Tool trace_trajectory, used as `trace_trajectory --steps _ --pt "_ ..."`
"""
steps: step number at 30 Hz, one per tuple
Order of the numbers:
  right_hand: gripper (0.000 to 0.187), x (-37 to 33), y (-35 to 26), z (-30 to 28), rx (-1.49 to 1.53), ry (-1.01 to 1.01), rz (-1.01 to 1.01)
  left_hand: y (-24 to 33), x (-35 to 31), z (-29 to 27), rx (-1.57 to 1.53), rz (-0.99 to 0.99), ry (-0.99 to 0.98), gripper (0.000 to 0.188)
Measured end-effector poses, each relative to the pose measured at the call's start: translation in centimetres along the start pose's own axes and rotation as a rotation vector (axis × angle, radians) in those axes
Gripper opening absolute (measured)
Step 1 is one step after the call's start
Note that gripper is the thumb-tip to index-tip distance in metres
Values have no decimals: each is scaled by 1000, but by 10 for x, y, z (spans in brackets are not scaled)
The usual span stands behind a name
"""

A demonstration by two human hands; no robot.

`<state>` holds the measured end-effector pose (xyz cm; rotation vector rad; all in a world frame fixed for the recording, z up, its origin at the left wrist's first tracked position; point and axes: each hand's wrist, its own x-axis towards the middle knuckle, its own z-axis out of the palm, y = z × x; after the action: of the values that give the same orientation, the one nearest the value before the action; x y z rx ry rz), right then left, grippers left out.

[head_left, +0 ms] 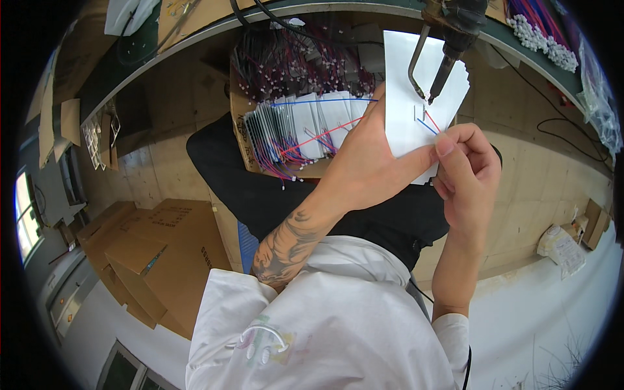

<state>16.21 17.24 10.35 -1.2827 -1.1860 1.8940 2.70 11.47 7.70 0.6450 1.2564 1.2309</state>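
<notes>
My left hand (370, 156) grips a stack of flat white pieces (406, 71) by its lower left edge, thumb across the front. Short dark marks show on the top piece. My right hand (469, 172) pinches the thin red wire (433, 121) and blue wire (426, 126) close to those marks, its other fingers curled. Right above them point the tip of a soldering iron (444, 75) and a bent metal tube (416, 62), almost touching the piece. Longer stretches of blue wire (312, 101) and red wire (322, 135) run left from behind my left hand.
Below the bench edge (175, 49), a cardboard box (247, 153) holds rows of white pieces (309, 123) and bundled dark wires (299, 58). Large cartons (166, 253) stand at the lower left. White connectors on wires (543, 42) lie at the upper right; a bag (562, 250) is on the floor.
</notes>
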Motion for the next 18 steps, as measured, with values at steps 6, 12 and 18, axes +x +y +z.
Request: trace_trajectory --steps 6,12,18 --pt "14 2 -5 -3 -75 -30 -18 6 4 2 -8 10 -51 60" --pt "15 3 -7 -2 -56 18 -12 5 7 3 26 15 -30 57" --pt "14 2 -11 1 -67 38 -36 11 7 4 15 31 -47 59"
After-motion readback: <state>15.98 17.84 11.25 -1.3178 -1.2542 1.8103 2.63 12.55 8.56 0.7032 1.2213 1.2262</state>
